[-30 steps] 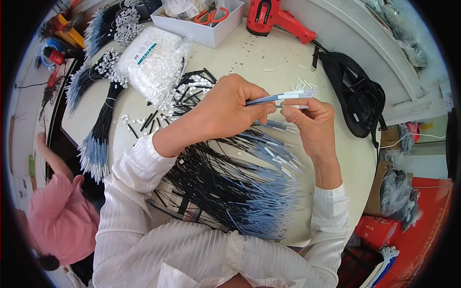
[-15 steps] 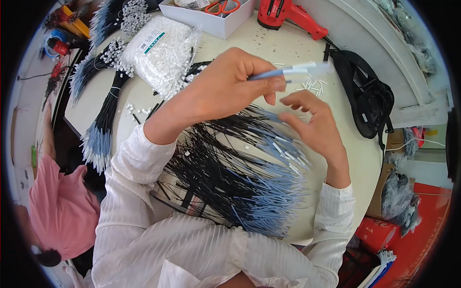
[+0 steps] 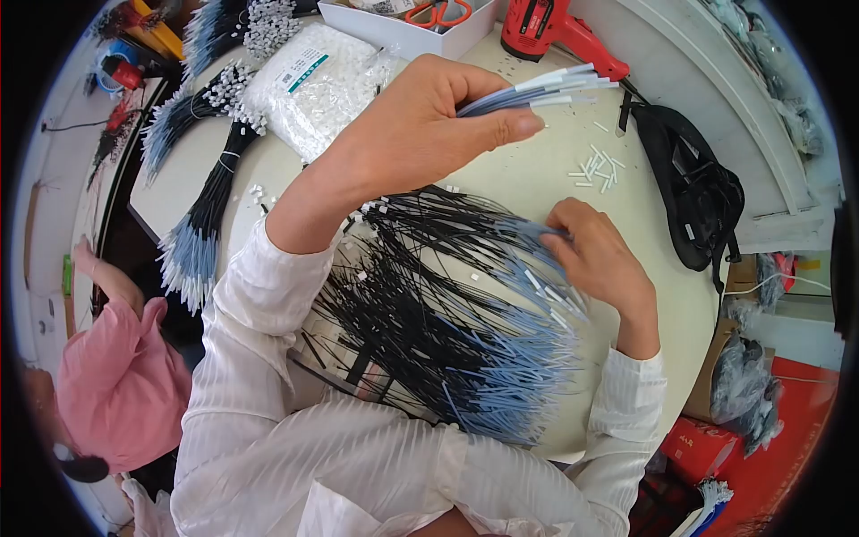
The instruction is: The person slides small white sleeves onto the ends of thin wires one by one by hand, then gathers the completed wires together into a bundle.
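My left hand [image 3: 394, 130] is raised above the table, closed around a small bunch of wires [image 3: 546, 89]. Their blue-grey ends point right, tipped with white sleeves. Lower and to the right, my right hand [image 3: 607, 259] has thumb and fingers pinched at the blue-grey end of a wire [image 3: 534, 227]. Between my forearms spreads a large fan of black wires [image 3: 403, 304] with blue-grey ends [image 3: 519, 376] toward the right. A few of these ends carry white sleeves [image 3: 544, 294]. Several loose white tubes [image 3: 598, 168] lie beyond my right hand.
Behind my left arm sit a clear bag of white parts [image 3: 313, 80] and tied wire bundles [image 3: 215, 197]. Farther back are a white box [image 3: 420, 36] with orange scissors [image 3: 438, 13], a red heat gun [image 3: 564, 36] and a black pouch [image 3: 684, 188]. A person in pink [image 3: 121, 385] is at left.
My left hand has risen and turned, so its wire bunch now fans into view. My right hand, fingers apart before, has moved slightly down and closed on a wire end. The view has shifted slightly.
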Demonstrator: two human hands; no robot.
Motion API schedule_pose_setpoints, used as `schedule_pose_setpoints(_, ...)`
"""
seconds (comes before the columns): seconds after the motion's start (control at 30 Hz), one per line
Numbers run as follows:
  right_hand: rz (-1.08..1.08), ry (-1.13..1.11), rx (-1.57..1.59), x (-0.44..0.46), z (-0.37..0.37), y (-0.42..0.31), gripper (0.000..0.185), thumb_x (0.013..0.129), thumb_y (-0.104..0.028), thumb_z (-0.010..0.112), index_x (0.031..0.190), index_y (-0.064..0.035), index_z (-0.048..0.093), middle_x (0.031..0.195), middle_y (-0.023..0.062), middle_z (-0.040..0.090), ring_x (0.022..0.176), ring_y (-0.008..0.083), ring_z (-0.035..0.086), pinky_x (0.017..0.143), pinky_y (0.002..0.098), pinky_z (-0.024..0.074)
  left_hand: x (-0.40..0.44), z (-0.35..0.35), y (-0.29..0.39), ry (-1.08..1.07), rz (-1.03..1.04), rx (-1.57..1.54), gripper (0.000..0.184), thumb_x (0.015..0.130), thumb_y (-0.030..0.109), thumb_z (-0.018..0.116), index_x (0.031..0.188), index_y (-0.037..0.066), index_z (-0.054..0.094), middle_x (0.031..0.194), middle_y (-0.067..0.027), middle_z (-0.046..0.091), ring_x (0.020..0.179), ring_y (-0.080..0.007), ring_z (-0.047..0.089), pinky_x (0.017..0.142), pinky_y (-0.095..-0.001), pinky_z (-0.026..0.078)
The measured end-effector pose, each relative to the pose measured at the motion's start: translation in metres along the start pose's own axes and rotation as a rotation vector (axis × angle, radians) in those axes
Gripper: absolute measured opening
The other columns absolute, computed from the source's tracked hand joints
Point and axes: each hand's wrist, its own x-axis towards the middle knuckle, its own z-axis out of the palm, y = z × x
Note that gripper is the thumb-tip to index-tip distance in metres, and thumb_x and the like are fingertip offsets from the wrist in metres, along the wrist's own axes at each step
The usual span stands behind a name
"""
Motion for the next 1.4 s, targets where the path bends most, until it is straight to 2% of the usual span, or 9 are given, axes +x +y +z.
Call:
schedule_pose_setpoints(0.13, 0.028, 0.112, 0.087, -0.001, -0.01, -0.013, 0.014, 0.087, -0.009, 0.064, 0.089, 0.0018, 0.056, 0.078, 0.0199, 0.061, 0.066, 0.0374, 0.057, 0.062, 0.0434, 0.0434, -0.002, 0.01, 0.001, -0.059, -0.11, 0.049, 0.022, 0.094, 0.021, 0.064, 0.095, 0.001, 0.07, 0.069, 0.001, 0.056, 0.063, -0.0067, 0.048, 0.056, -0.0237, 0.037)
schedule_pose_setpoints(0.23, -0.02, 0.192, 0.198, -0.005, -0.012, -0.019, 0.012, 0.088, -0.007, 0.064, 0.089, 0.0031, 0.059, 0.072, 0.0187, 0.06, 0.059, 0.0352, 0.054, 0.058, 0.0398, 0.0422, -0.006, 0.034, -0.016, -0.023, 0.25, 0.324, 0.018, 0.093, 0.014, 0.061, 0.102, 0.0, 0.067, 0.076, -0.0092, 0.061, 0.066, -0.0207, 0.055, 0.061, -0.0322, 0.043)
schedule_pose_setpoints(0.27, -0.043, 0.214, 0.212, -0.006, -0.011, -0.02, 0.012, 0.088, -0.007, 0.064, 0.09, 0.0034, 0.06, 0.071, 0.0185, 0.06, 0.057, 0.0336, 0.053, 0.057, 0.0387, 0.0417, -0.005, 0.039, -0.025, -0.012, 0.452, 0.418, 0.02, 0.092, 0.009, 0.057, 0.109, 0.0, 0.062, 0.085, -0.0171, 0.062, 0.073, -0.0356, 0.058, 0.068, -0.0416, 0.046)
schedule_pose_setpoints(0.37, -0.087, 0.266, 0.264, -0.008, -0.012, -0.022, 0.012, 0.087, -0.007, 0.066, 0.091, 0.0041, 0.064, 0.069, 0.018, 0.059, 0.055, 0.0286, 0.052, 0.054, 0.0355, 0.0407, -0.008, 0.048, -0.026, -0.172, 0.349, 0.417, 0.023, 0.092, 0.008, 0.055, 0.113, 0.0, 0.06, 0.083, -0.0182, 0.062, 0.076, -0.0411, 0.058, 0.071, -0.0457, 0.046)
schedule_pose_setpoints(0.6, -0.075, 0.325, 0.344, -0.008, -0.015, -0.022, 0.019, 0.085, -0.009, 0.07, 0.1, 0.0018, 0.065, 0.079, 0.0131, 0.065, 0.064, 0.0178, 0.059, 0.062, 0.0285, 0.0461, -0.002, 0.038, -0.006, -0.41, 0.032, 0.181, 0.022, 0.1, 0.018, 0.051, 0.106, -0.001, 0.061, 0.066, -0.0096, 0.049, 0.058, -0.0154, 0.043, 0.055, -0.0336, 0.039)
schedule_pose_setpoints(0.73, -0.133, 0.574, 0.335, 0.0, -0.022, 0.0, 0.035, 0.083, -0.018, 0.075, 0.11, -0.0013, 0.062, 0.095, 0.0111, 0.068, 0.083, 0.0173, 0.061, 0.077, 0.0298, 0.0478, -0.002, 0.037, -0.013, -0.263, -0.017, 0.156, 0.025, 0.101, 0.022, 0.052, 0.103, 0.001, 0.065, 0.066, 0.0012, 0.044, 0.06, -0.0091, 0.037, 0.053, -0.0283, 0.033)
schedule_pose_setpoints(0.8, -0.053, 0.382, 0.223, -0.006, -0.037, 0.014, 0.041, 0.081, -0.022, 0.076, 0.114, -0.0019, 0.06, 0.1, 0.0124, 0.067, 0.089, 0.0193, 0.061, 0.081, 0.0316, 0.0466, 0.0, 0.033, -0.017, -0.127, -0.009, 0.069, 0.027, 0.101, 0.024, 0.053, 0.102, 0.001, 0.066, 0.067, 0.0053, 0.043, 0.061, -0.0066, 0.036, 0.054, -0.0255, 0.031)
schedule_pose_setpoints(0.97, -0.038, -0.042, -0.089, -0.011, -0.018, 0.01, 0.053, 0.075, -0.031, 0.079, 0.113, 0.0003, 0.061, 0.109, 0.0131, 0.063, 0.103, 0.0287, 0.059, 0.088, 0.0356, 0.0452, 0.003, 0.024, -0.01, -0.126, -0.076, 0.001, 0.028, 0.101, 0.027, 0.055, 0.101, 0.001, 0.066, 0.068, 0.007, 0.041, 0.062, -0.0044, 0.034, 0.053, -0.0231, 0.028)
schedule_pose_setpoints(1.4, -0.031, 0.124, 0.076, -0.002, -0.001, -0.01, 0.009, 0.085, -0.006, 0.06, 0.086, 0.0035, 0.058, 0.083, 0.0178, 0.063, 0.077, 0.0374, 0.06, 0.07, 0.046, 0.0464, -0.001, 0.041, -0.016, -0.1, 0.121, 0.306, 0.024, 0.099, 0.021, 0.055, 0.092, -0.001, 0.059, 0.063, -0.0042, 0.05, 0.057, -0.0138, 0.041, 0.052, -0.0311, 0.035)
